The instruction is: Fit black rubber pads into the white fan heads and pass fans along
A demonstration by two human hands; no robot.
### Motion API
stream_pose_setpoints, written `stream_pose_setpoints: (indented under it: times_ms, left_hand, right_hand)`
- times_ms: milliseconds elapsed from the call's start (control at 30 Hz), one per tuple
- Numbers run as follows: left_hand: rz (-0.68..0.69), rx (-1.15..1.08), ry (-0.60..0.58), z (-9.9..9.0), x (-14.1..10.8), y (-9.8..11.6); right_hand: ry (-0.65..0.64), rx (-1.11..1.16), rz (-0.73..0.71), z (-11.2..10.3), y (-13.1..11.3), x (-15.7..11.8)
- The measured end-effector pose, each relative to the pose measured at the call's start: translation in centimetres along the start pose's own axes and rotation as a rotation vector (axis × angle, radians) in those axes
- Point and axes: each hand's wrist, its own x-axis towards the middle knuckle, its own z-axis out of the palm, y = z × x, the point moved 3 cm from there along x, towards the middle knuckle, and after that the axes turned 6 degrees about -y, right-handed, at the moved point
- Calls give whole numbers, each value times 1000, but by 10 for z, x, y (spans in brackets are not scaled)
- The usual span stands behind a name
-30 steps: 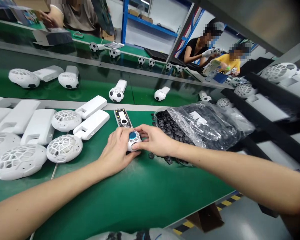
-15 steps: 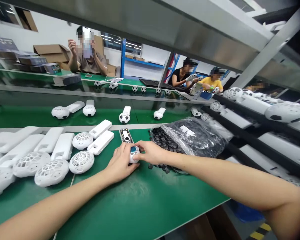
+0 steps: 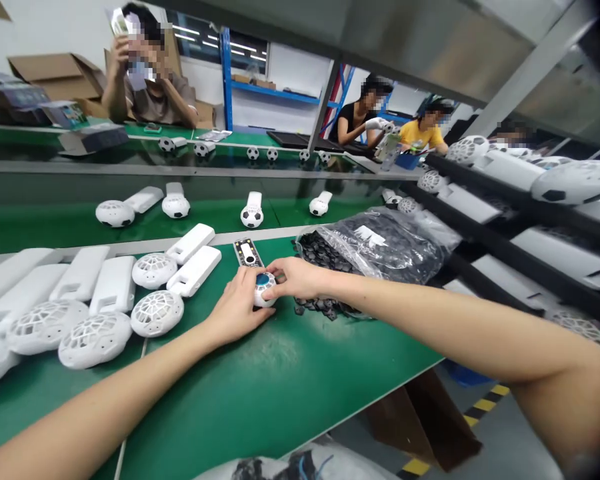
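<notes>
Place: a factory assembly workshop
Worktop (image 3: pixel 300 393): green, rows of matching white housings (image 3: pixel 157 313)
Across the way: workers (image 3: pixel 350 123), one gloved
Floor (image 3: pixel 500 433): black-and-yellow striped tape (image 3: pixel 485 405)

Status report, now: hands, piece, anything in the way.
Left grip and right grip: both on white ball-shaped piece. Blue disc showing on top. Closest clutter: loose black pieces and plastic bag, off to the right.

- An open cardboard box (image 3: pixel 55 77), over at far left
- A blue shelf (image 3: pixel 290 95) at the back
- A person in yellow (image 3: pixel 423 135) across the room
- A brown carton (image 3: pixel 445 420) near striped floor tape (image 3: pixel 485 405)
</notes>
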Motion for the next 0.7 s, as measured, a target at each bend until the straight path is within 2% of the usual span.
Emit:
stream_pose_setpoints:
  times_ms: [67, 133, 233, 367, 500, 600, 700]
  left_hand:
    - [-9, -30, -14, -4, 0, -3]
    - [-23, -68, -19, -6, -1, -5]
    - [-48, -132, -34, -8, -5, -6]
    - [-104, -208, 15, -10, -9, -3]
    - [-132, -293, 52, -9, -4, 2]
    - [-149, -388, 23, -8, 3, 4]
    - [-186, -473, 5, -6, 5, 5]
  right_hand:
    - [-57, 132, -2, -4, 4, -4]
    - [-40, 207, 1, -10, 9, -9]
    - [-8, 197, -44, -16, 12, -15]
    - [-54, 179, -66, -8, 13, -22]
    - [-40, 286, -51, 3, 20, -20]
    - [-56, 222, -76, 8, 20, -12]
    - [-52, 40, -53, 6, 14, -8]
